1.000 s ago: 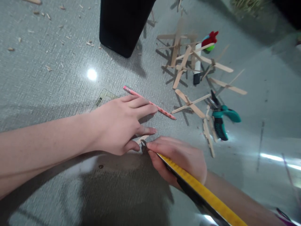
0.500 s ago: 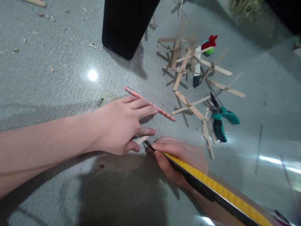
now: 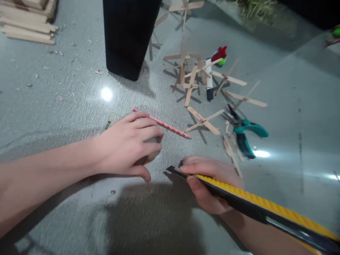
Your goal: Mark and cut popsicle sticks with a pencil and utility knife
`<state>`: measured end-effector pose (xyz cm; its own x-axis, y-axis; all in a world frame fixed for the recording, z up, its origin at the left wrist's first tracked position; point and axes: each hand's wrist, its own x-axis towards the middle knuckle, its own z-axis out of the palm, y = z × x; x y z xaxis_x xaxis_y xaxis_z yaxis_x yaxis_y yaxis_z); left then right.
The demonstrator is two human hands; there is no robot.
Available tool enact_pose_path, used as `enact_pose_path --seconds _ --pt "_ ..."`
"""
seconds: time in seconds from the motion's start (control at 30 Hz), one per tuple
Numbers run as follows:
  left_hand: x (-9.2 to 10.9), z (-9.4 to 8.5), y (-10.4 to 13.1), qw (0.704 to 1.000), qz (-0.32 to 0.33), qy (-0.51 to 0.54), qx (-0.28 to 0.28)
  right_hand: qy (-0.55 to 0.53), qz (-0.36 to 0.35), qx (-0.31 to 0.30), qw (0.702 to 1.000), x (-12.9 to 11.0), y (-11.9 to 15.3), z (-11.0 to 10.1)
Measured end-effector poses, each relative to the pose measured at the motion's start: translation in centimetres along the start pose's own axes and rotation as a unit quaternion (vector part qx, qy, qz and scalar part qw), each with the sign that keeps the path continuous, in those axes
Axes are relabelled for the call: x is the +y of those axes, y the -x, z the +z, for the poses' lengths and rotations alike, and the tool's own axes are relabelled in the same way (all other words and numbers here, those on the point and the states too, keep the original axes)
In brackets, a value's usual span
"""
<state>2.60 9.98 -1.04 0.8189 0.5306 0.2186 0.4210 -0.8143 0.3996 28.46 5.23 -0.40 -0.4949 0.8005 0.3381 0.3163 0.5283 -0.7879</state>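
My right hand [image 3: 209, 180] grips a yellow and black utility knife [image 3: 239, 194], its dark blade pointing left, just above the table. To the left, my left hand [image 3: 132, 141] hovers over or rests on the table with fingers bent and thumb held apart. Nothing shows between the fingers, though the space under the palm is hidden. A pink pencil [image 3: 172, 130] lies just beyond the left fingers, its eraser end near the knuckles. Part of a clear ruler-like strip [image 3: 114, 117] shows behind the left wrist.
Several crossed wooden sticks [image 3: 203, 121] stand right of centre, around a white marker [image 3: 209, 79]. Green-handled pliers [image 3: 243, 136] lie beside loose stick pieces [image 3: 231, 152]. A black phone-like slab [image 3: 127, 39] is at the back, and stacked wooden sticks [image 3: 29, 30] at far left.
My left hand has lifted and curled its fingers away from the knife; the small stick piece under it is no longer visible. The knife blade has moved off slightly right. The view has shifted.
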Motion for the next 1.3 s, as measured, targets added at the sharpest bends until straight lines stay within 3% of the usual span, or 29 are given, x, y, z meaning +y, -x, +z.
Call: enact_pose_path --seconds 0.13,0.37,0.63,0.73,0.8,0.9,1.0,1.3 --pt "-0.3 -0.2 0.2 1.000 0.001 0.018 -0.015 0.005 0.008 -0.024 1.000 -0.2 -0.5 -0.2" --pt "0.1 -0.8 0.3 0.999 -0.002 -0.004 -0.047 0.007 0.015 -0.015 1.000 -0.4 -0.9 -0.2" --pt "-0.3 -0.3 0.4 0.999 -0.031 0.011 -0.001 -0.001 0.037 0.016 0.999 -0.2 -0.6 0.2" --pt "-0.6 -0.5 0.4 1.000 -0.019 0.000 0.014 0.023 0.040 0.026 0.999 -0.4 -0.8 0.1" --pt "-0.8 -0.7 0.3 1.000 -0.004 -0.002 -0.005 0.026 0.045 0.029 0.998 -0.5 -0.8 0.1" --pt "-0.9 -0.9 0.1 0.998 0.049 -0.008 -0.041 0.018 0.053 0.050 0.997 -0.5 -0.6 0.1" --pt "-0.9 -1.0 -0.1 0.995 0.090 -0.039 -0.024 0.009 0.058 0.070 0.996 -0.2 -0.1 0.1" --pt "-0.5 -1.7 0.1 0.993 0.076 -0.091 -0.028 0.013 0.030 0.126 0.991 0.4 0.7 0.4"
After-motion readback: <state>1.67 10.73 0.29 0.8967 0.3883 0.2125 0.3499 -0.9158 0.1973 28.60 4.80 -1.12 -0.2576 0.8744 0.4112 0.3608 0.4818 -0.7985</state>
